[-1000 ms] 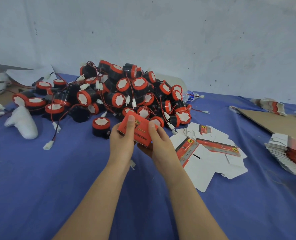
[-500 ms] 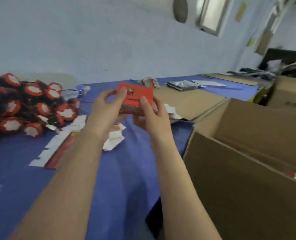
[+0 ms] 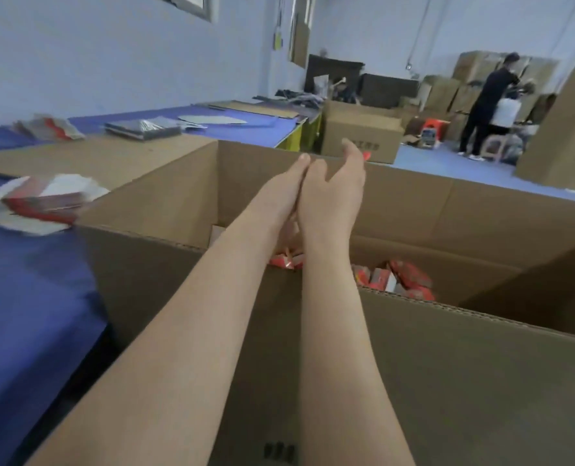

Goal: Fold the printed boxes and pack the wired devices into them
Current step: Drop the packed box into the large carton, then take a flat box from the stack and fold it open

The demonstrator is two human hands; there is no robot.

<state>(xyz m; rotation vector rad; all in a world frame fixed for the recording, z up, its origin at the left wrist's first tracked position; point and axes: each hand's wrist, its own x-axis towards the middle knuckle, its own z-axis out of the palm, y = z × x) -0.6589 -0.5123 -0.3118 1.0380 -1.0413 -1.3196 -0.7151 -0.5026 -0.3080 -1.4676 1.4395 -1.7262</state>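
Cardboard walls of the big carton [image 3: 413,210] stand around both hands, which are close together over its opening. The left hand [image 3: 279,193] shows a straight finger and nothing held. The right hand [image 3: 333,196] has loosely spread fingers [image 3: 350,148], and a red sliver [image 3: 366,157] just past them may be the small printed box; whether it is gripped I cannot tell. Packed red boxes [image 3: 410,277] lie inside, low down. Let go from this height, the box could land on a corner and pop its flap, loosing the wired device; released too far out, it would drop past the far wall
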